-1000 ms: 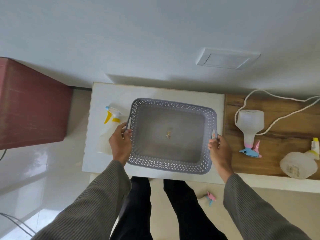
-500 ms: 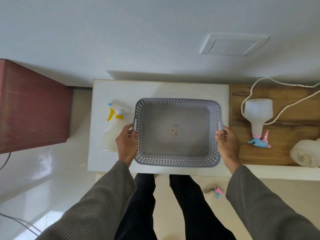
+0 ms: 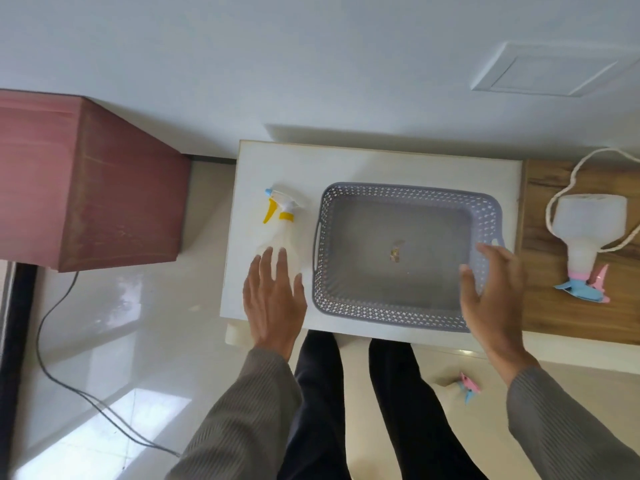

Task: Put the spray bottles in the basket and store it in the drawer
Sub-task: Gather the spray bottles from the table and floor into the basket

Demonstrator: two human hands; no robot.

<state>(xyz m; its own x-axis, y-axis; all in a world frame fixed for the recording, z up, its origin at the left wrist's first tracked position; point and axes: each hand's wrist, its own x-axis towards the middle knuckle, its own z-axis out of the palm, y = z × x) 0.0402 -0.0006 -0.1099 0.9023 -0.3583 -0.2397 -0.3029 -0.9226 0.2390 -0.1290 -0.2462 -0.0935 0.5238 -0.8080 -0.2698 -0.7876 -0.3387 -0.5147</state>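
Basket (image 3: 405,308), grey, perforated, on white tabletop (image 3: 381,164). Left hand (image 3: 273,303) spread, fingertips over yellow-trigger spray bottle (image 3: 278,225) lying just left of the basket. Right hand (image 3: 493,292) spread above the basket's right rim. Pink-and-blue spray bottle (image 3: 585,237) lies on wooden counter (image 3: 540,306), right.

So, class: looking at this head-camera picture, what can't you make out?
- Lower body of the yellow-trigger spray bottle: covered by the left hand.
- Basket near right corner: behind the right hand.
- Small speck in the basket: too small to identify.
- The drawer: not in view.
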